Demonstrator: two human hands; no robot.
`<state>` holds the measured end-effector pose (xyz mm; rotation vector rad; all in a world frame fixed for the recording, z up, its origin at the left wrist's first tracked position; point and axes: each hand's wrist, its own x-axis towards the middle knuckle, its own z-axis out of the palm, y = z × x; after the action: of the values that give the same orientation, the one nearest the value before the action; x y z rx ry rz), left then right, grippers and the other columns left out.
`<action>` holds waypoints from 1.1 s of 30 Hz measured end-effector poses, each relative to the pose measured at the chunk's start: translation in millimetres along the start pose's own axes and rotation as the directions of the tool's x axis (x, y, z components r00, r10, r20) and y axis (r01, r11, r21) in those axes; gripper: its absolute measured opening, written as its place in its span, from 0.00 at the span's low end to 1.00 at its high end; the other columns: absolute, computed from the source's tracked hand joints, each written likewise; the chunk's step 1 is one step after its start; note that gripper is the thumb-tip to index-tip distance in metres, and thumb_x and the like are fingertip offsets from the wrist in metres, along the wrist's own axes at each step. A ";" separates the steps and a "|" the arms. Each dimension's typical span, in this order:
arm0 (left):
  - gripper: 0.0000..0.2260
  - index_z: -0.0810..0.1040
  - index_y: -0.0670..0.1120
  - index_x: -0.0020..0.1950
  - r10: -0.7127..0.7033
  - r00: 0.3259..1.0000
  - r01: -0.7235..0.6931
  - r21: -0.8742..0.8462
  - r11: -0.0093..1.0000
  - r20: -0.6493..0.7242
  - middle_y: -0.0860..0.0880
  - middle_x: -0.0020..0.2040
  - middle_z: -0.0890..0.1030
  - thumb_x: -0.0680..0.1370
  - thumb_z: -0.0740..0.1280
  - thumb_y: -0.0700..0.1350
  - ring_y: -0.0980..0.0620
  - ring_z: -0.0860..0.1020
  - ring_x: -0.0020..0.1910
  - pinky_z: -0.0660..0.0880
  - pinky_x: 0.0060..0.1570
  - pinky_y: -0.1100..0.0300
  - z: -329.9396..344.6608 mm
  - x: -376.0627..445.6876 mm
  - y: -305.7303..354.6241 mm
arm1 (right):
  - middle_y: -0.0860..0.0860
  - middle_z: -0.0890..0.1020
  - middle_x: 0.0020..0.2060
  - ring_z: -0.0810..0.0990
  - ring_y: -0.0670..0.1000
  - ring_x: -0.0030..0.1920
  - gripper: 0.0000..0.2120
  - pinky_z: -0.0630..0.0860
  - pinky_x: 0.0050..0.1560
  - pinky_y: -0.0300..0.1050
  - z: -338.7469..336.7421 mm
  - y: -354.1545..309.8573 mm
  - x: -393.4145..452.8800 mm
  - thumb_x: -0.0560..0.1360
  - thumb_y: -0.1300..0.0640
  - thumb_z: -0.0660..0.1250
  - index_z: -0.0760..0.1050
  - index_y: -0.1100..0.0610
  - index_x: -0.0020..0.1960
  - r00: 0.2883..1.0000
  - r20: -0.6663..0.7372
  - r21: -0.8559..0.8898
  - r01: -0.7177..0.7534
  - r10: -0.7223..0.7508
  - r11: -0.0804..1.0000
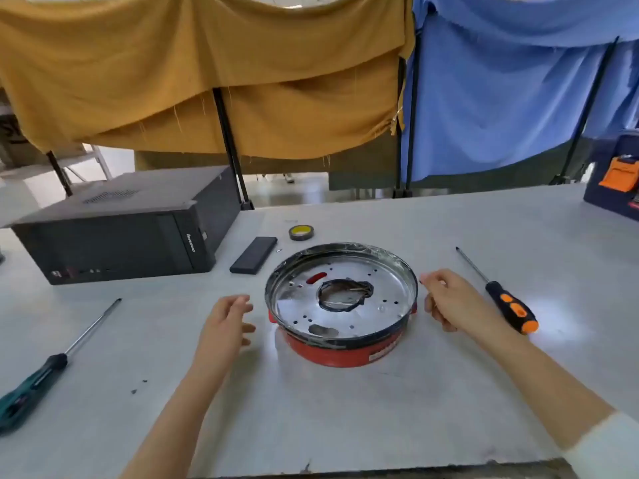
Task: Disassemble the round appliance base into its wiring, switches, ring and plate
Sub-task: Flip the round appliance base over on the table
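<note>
The round base (342, 305) sits in the middle of the tabletop (345, 409) in front of me, red shell down and shiny metal plate (383, 281) facing up inside a dark taped ring (345, 246). My left hand (226, 318) hovers just beside its left edge, fingers loosely spread and holding nothing. My right hand (449, 299) hovers just beside the right edge, fingers relaxed and slightly curled, also empty. Neither hand touches the base.

I judge the step in hand is taking hold of the base from both sides to steady or turn it. To do that well, I should bring my palms in evenly against the red shell below the rim, not the taped edge, which may be sharp or sticky. The hole in the middle of the plate shows thin wires, so I should lift level and avoid tugging anything underneath.

The orange-handled screwdriver (508, 304) lies near my right hand, and the green-handled screwdriver (45, 368) lies well off to the left; either is within reach once the screws are found.
</note>
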<state>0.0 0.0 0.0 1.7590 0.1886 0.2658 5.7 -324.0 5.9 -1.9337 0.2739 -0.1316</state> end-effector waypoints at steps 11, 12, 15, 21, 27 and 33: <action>0.26 0.79 0.45 0.37 -0.177 0.957 0.173 0.036 0.984 0.231 0.45 0.30 0.78 0.78 0.53 0.62 0.49 0.75 0.27 0.73 0.31 0.58 30.7 58.3 -19.5 | 0.52 0.64 0.19 0.57 0.49 0.21 0.28 0.54 0.24 0.35 12.3 9.6 42.5 0.73 0.31 0.54 0.61 0.51 0.25 0.979 0.184 0.002 -0.094 0.093 0.996; 0.26 0.80 0.46 0.40 -0.175 0.954 0.172 0.034 0.984 0.245 0.45 0.33 0.80 0.78 0.53 0.63 0.49 0.77 0.29 0.75 0.33 0.57 29.2 56.0 -19.2 | 0.53 0.63 0.19 0.57 0.49 0.21 0.28 0.53 0.24 0.35 13.0 11.1 43.5 0.73 0.32 0.55 0.61 0.52 0.25 0.978 0.190 0.019 -0.087 0.082 0.996; 0.23 0.80 0.44 0.44 -0.123 0.967 0.110 0.069 0.992 0.223 0.44 0.35 0.80 0.78 0.56 0.60 0.51 0.77 0.31 0.75 0.34 0.57 29.5 52.1 -13.9 | 0.56 0.66 0.20 0.60 0.50 0.20 0.28 0.56 0.23 0.35 14.1 10.0 45.2 0.74 0.35 0.57 0.65 0.54 0.26 0.982 0.183 0.038 -0.046 0.038 0.998; 0.13 0.81 0.53 0.49 0.139 0.968 -0.143 0.005 0.990 0.209 0.48 0.40 0.82 0.80 0.58 0.54 0.56 0.78 0.35 0.76 0.32 0.64 28.8 44.7 4.9 | 0.53 0.71 0.20 0.68 0.51 0.19 0.26 0.65 0.21 0.36 7.6 -4.9 41.7 0.77 0.37 0.56 0.70 0.58 0.34 0.990 0.039 0.042 0.136 -0.138 0.990; 0.13 0.72 0.60 0.64 0.222 0.925 -0.216 -0.052 0.975 0.308 0.55 0.53 0.80 0.81 0.56 0.50 0.59 0.80 0.50 0.77 0.44 0.69 19.9 48.6 17.8 | 0.47 0.80 0.31 0.75 0.46 0.25 0.20 0.74 0.25 0.36 -2.5 -23.8 35.2 0.73 0.33 0.51 0.76 0.42 0.47 0.950 0.007 0.011 0.311 -0.311 0.950; 0.17 0.74 0.65 0.59 0.132 0.886 -0.018 -0.252 0.968 0.444 0.57 0.56 0.80 0.76 0.54 0.65 0.50 0.82 0.51 0.80 0.46 0.51 6.4 44.6 35.7 | 0.41 0.82 0.44 0.84 0.49 0.38 0.23 0.82 0.35 0.46 -9.5 -39.2 21.3 0.72 0.32 0.47 0.73 0.39 0.56 0.942 0.095 0.150 0.305 -0.321 0.940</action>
<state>44.0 -1.1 37.1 1.5381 -0.2482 -0.0765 29.2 -324.3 45.1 -1.8312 -0.1230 -0.2386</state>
